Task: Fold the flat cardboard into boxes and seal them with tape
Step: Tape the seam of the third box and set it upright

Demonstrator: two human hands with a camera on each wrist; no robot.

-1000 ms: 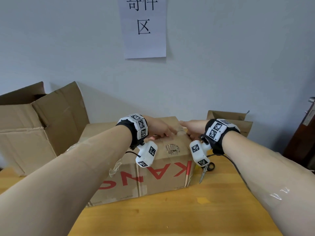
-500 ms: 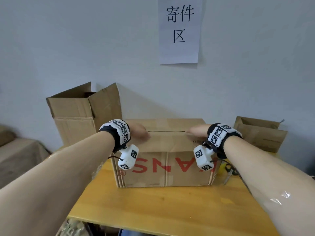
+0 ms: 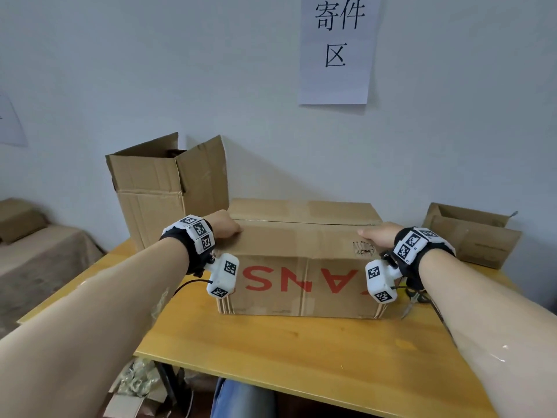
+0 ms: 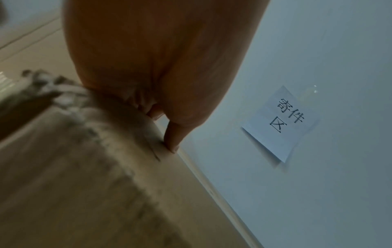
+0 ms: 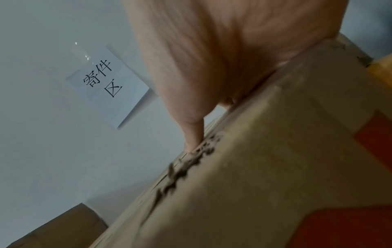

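Cardboard is being held from both ends: the brown corrugated cardboard box with red lettering [image 3: 304, 267] sits on the yellow wooden worktop [image 3: 301, 351], and each grip is clamped at a top end. The left hand [image 3: 224, 226] is curled over the left top edge, thumb [image 4: 172, 141] laid on the flap; the right hand [image 3: 378, 236] is wrapped over the right end, one finger [image 5: 194, 134] pressed beside a torn patch in the board. Such a two-ended hold looks meant to keep the top flaps shut and steady the box, probably for squaring or turning it.

Between the two grips, the seam of the closed flaps is seen running, and so is the long axis: left to right, parallel to the wall. The red letters are read upside down, so the box likely stands inverted. No tape can be made out on that seam. Beyond the left grip, an opened plain brown carton [image 3: 168, 191] stands upright.
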